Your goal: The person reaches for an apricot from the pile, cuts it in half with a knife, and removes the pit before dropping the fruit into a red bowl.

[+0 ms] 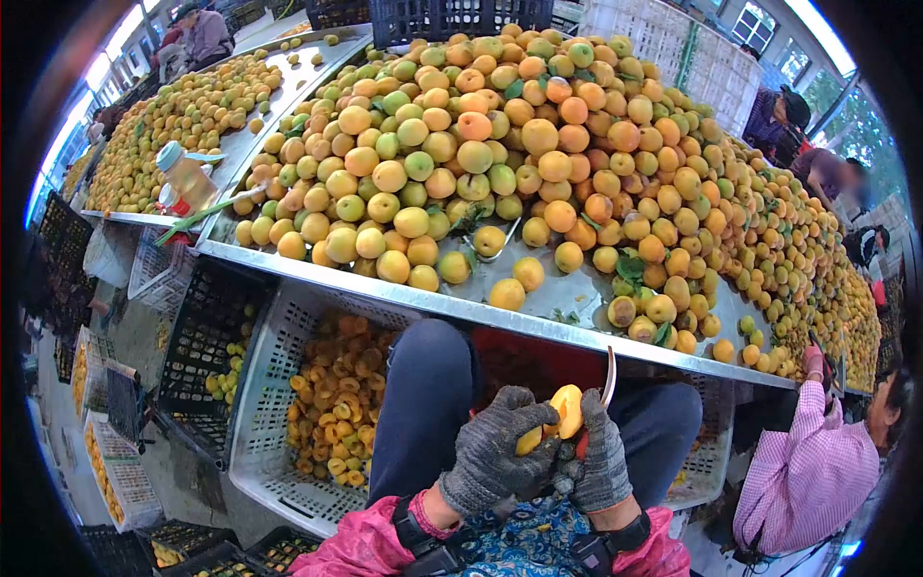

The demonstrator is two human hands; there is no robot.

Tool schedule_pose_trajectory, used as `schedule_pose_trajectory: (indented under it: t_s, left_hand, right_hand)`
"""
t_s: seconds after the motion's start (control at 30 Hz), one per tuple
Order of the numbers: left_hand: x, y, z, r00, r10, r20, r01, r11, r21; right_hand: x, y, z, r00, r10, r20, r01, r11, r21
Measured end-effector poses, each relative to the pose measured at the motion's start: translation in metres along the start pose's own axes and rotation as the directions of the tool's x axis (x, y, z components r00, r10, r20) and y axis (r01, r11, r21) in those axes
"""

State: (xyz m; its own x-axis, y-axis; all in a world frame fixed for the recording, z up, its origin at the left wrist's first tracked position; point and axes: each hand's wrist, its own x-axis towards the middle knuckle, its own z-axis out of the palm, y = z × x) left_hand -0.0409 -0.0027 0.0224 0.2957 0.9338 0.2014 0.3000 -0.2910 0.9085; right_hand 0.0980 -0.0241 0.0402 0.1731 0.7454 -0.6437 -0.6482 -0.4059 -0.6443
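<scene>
Both my hands wear grey knit gloves and meet above my lap. My left hand (pixel 498 450) is closed around a cut apricot (pixel 567 412); another orange piece of fruit (pixel 529 440) shows beneath its fingers. In my right hand (pixel 602 460) is a knife (pixel 611 373), its thin curved blade pointing up and a bit of red handle visible at the palm. The right fingers sit right beside the cut apricot. Ahead of my knees, a metal table (pixel 385 282) bears a large heap of whole apricots (pixel 471 154).
A white crate (pixel 252 423) of apricot halves (pixel 336 413) stands left of my legs, with a black crate (pixel 207 356) beyond it. A bottle (pixel 187 178) stands at the table's left. A person in a checked pink top (pixel 808 471) sits at right; others work farther back.
</scene>
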Motion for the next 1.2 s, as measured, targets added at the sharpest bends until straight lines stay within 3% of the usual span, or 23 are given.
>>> schedule_pose_trajectory:
  t_s: [0.1, 0.17, 0.2, 0.37, 0.43, 0.7, 0.77, 0.83, 0.9, 1.03, 1.1, 1.13, 1.17, 1.2]
  left_hand:
    - [0.001, 0.000, 0.004, 0.990, 0.125, 0.066, -0.132, 0.986, 0.103]
    - [0.001, -0.001, 0.008, 0.982, 0.180, 0.055, -0.186, 0.975, 0.121]
    - [0.000, -0.001, 0.008, 0.970, 0.238, 0.048, -0.242, 0.960, 0.141]
    - [-0.005, -0.004, 0.017, 0.953, 0.303, -0.003, -0.302, 0.948, 0.105]
    - [-0.005, -0.005, 0.018, 0.978, 0.206, 0.026, -0.207, 0.978, 0.030]
    - [-0.011, -0.012, 0.023, 0.991, 0.136, 0.002, -0.135, 0.985, -0.108]
    - [-0.010, -0.016, 0.024, 0.994, 0.073, 0.076, -0.059, 0.984, -0.170]
    - [-0.013, -0.019, 0.026, 0.995, 0.071, 0.073, -0.056, 0.980, -0.191]
    - [-0.014, -0.021, 0.027, 0.995, 0.070, 0.070, -0.054, 0.977, -0.208]
    - [-0.019, -0.028, 0.032, 0.999, 0.019, 0.050, 0.001, 0.926, -0.377]
    - [-0.018, -0.026, 0.028, 0.999, 0.004, 0.042, 0.014, 0.906, -0.422]
    - [-0.017, -0.020, 0.019, 0.975, -0.163, 0.147, 0.217, 0.830, -0.514]
    - [-0.016, -0.019, 0.011, 0.914, -0.310, 0.263, 0.406, 0.711, -0.574]
    - [-0.019, -0.029, 0.012, 0.902, -0.331, 0.276, 0.428, 0.612, -0.665]
  right_hand:
    - [0.001, -0.001, -0.026, 0.998, 0.054, 0.021, -0.050, 0.986, -0.158]
    - [-0.007, -0.003, -0.017, 0.997, -0.078, 0.025, 0.081, 0.972, -0.222]
    - [-0.008, -0.003, -0.022, 0.998, -0.056, 0.023, 0.060, 0.959, -0.276]
    - [-0.012, 0.006, -0.022, 0.997, -0.082, -0.001, 0.081, 0.990, -0.120]
    - [-0.014, 0.009, -0.021, 0.999, 0.048, 0.023, -0.045, 0.993, -0.107]
    - [-0.012, 0.011, -0.034, 1.000, 0.010, -0.002, -0.010, 0.989, -0.145]
    - [-0.005, 0.020, -0.047, 0.963, -0.267, 0.030, 0.244, 0.821, -0.517]
    - [-0.009, 0.023, -0.041, 0.978, -0.203, -0.041, 0.165, 0.882, -0.442]
    - [-0.009, 0.024, -0.038, 0.953, -0.303, -0.015, 0.236, 0.772, -0.590]
    - [-0.021, 0.015, -0.019, 0.946, -0.322, -0.049, 0.221, 0.744, -0.631]
    - [-0.018, 0.012, -0.026, 0.970, -0.239, 0.035, 0.214, 0.782, -0.586]
    - [-0.019, 0.009, -0.025, 0.970, -0.239, 0.035, 0.214, 0.781, -0.587]
    - [-0.021, 0.005, -0.022, 0.989, -0.144, 0.016, 0.136, 0.887, -0.441]
    - [-0.020, 0.002, -0.019, 0.999, -0.042, 0.018, 0.046, 0.958, -0.283]
